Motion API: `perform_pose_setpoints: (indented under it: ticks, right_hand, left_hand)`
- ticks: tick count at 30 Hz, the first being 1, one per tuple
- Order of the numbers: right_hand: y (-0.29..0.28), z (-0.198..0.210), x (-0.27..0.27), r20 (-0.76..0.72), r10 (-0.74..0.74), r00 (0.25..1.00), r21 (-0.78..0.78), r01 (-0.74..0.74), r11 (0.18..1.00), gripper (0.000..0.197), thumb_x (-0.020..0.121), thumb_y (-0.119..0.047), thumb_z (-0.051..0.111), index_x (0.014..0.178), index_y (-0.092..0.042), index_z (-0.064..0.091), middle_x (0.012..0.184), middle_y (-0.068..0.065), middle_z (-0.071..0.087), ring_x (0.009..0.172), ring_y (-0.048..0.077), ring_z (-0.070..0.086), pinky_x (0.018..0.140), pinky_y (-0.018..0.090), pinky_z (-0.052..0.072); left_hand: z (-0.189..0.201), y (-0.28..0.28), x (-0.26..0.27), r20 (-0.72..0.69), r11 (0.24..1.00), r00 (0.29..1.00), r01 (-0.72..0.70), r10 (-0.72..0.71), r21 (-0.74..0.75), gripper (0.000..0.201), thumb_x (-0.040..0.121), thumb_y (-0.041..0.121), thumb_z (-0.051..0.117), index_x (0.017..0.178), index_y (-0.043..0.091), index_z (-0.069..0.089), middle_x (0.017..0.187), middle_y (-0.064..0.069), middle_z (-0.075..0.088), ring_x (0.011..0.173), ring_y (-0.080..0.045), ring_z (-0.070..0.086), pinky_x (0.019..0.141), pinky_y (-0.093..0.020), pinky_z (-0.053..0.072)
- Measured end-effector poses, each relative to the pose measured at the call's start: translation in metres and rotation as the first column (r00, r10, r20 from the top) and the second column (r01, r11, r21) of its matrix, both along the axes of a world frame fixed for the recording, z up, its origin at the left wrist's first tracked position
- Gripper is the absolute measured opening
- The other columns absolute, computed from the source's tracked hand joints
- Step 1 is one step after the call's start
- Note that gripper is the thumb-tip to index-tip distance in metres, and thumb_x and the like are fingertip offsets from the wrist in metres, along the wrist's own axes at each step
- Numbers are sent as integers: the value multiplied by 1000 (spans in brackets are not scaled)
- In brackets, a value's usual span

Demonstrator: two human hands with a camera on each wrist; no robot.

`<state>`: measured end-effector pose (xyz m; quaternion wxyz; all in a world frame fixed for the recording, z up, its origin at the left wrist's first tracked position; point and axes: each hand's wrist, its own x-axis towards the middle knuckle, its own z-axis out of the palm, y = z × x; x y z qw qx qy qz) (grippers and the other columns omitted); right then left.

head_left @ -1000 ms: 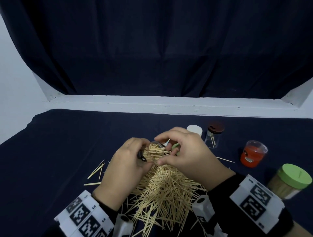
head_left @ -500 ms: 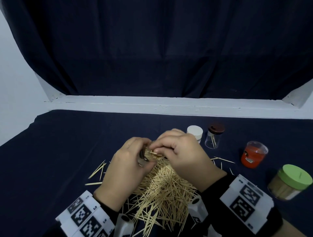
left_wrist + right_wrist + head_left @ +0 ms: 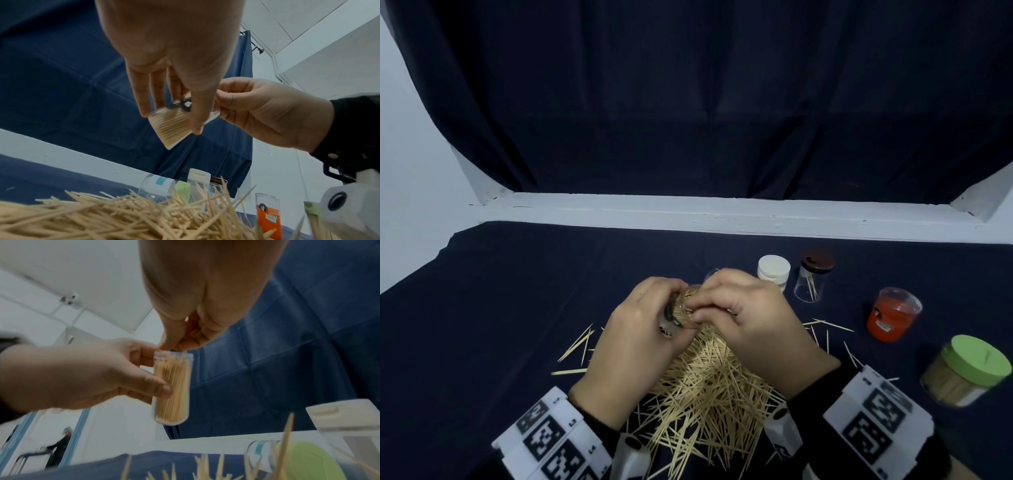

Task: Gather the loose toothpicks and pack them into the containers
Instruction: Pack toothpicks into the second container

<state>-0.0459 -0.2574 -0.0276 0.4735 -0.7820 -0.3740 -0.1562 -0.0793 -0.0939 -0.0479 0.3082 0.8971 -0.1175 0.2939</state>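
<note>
My left hand grips a small clear container packed with toothpicks and holds it above the table. In the left wrist view the container sits between thumb and fingers. My right hand is at its open mouth, fingertips pinched together on toothpick ends. The right wrist view shows the container upright, with those fingertips touching its rim. A big heap of loose toothpicks lies on the dark cloth under both hands.
To the right stand a white-lidded container, a brown-lidded clear jar, a red container and a green-lidded jar full of toothpicks. A few stray toothpicks lie left of the heap. An empty clear container lies behind it.
My right hand has moved left and closed in on the container's mouth. The toothpicks that stuck out of the container a second ago now sit down inside it.
</note>
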Motion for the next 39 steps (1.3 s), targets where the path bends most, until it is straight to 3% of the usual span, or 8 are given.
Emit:
perform_pose_setpoints:
  ticks: [4, 10, 14, 21, 27, 30, 34, 39]
  right_hand:
    - [-9, 8, 1, -33, -114, 993, 181, 118, 976, 12, 77, -4, 74, 87, -12, 75, 84, -6, 63, 75, 2, 58, 67, 8, 42]
    - [-3, -2, 1, -9, -160, 987, 15, 160, 987, 13, 77, -21, 70, 87, -16, 76, 81, -9, 66, 77, 3, 59, 68, 15, 46]
    - [6, -8, -5, 162, -137, 977, -136, 160, 978, 14, 81, -20, 63, 85, -15, 75, 83, -4, 65, 82, 12, 59, 75, 29, 49]
    - [-1, -5, -5, 241, -275, 931, 81, 263, 961, 3, 79, -13, 71, 80, -11, 73, 79, -4, 64, 78, 14, 59, 73, 30, 48]
    - [10, -5, -8, 360, -214, 908, -68, 254, 965, 12, 78, -11, 68, 88, -13, 74, 79, -1, 65, 74, 20, 59, 71, 37, 51]
    - [13, -6, -12, 425, -201, 883, -108, 270, 957, 19, 74, -6, 69, 91, -15, 74, 80, -3, 66, 75, 19, 60, 73, 35, 47]
    - [9, -5, -12, 391, -262, 882, -32, 298, 954, 14, 82, -18, 67, 93, -18, 74, 83, -6, 70, 78, 16, 62, 77, 33, 39]
    - [19, -3, -16, 280, -218, 935, -4, 228, 974, 15, 85, -29, 60, 87, -22, 73, 86, -11, 68, 84, 10, 60, 81, 32, 37]
  left_hand:
    - [3, 3, 0, -9, 1000, 1000, -7, 7, -15, 44, 63, 19, 85, 102, 19, 65, 96, 13, 61, 91, 1, 55, 78, -18, 46]
    - [1, 2, 0, 11, 1000, 1000, 3, -2, -7, 45, 62, 17, 86, 102, 18, 65, 97, 11, 61, 90, 0, 56, 79, -17, 47]
    - [0, 1, -1, 20, 1000, 1000, -1, 1, -5, 43, 62, 16, 85, 101, 17, 65, 99, 10, 61, 92, 1, 55, 79, -13, 46]
    - [2, 5, 0, 5, 999, 999, -40, 40, -21, 47, 60, 9, 86, 99, 20, 62, 95, 13, 59, 91, 3, 53, 74, -13, 43]
    - [4, 1, -2, 40, 999, 999, -8, 9, -34, 49, 58, 0, 84, 98, 17, 62, 95, 10, 59, 91, 2, 52, 76, -7, 42]
    - [3, 3, -2, 45, 999, 999, -13, 14, -38, 51, 56, -3, 83, 98, 17, 62, 97, 11, 58, 93, 5, 51, 77, -3, 39]
    - [2, 7, -2, 64, 997, 998, -12, 16, -71, 48, 60, 3, 84, 99, 20, 61, 97, 12, 59, 93, 2, 54, 77, -13, 45]
    - [2, 4, -1, 70, 999, 997, -12, 15, -53, 45, 63, 3, 81, 99, 19, 61, 97, 11, 59, 93, 3, 53, 76, -13, 45]
